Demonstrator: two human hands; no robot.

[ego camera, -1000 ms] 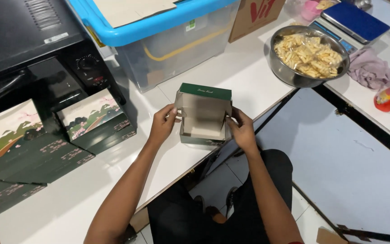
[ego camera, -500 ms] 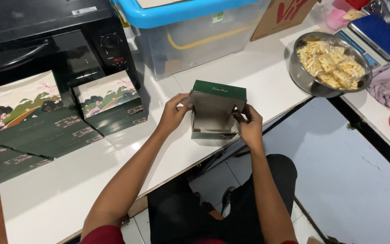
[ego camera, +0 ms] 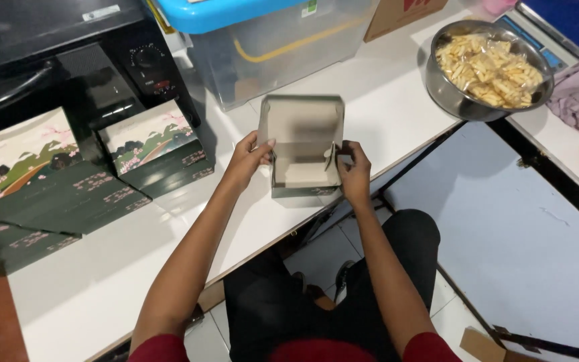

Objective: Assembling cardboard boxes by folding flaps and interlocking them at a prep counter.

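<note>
Your left hand and right hand are pinching the side walls of an open cardboard box, sitting mid-frame on the white table; its lid is standing up, pale grey inside, dark green outside; squeezing unevenly could be creasing a flap or sliding it toward the table's lower edge.

White counter w/ a black oven at back, pale tiled floor below, soft even light.
</note>
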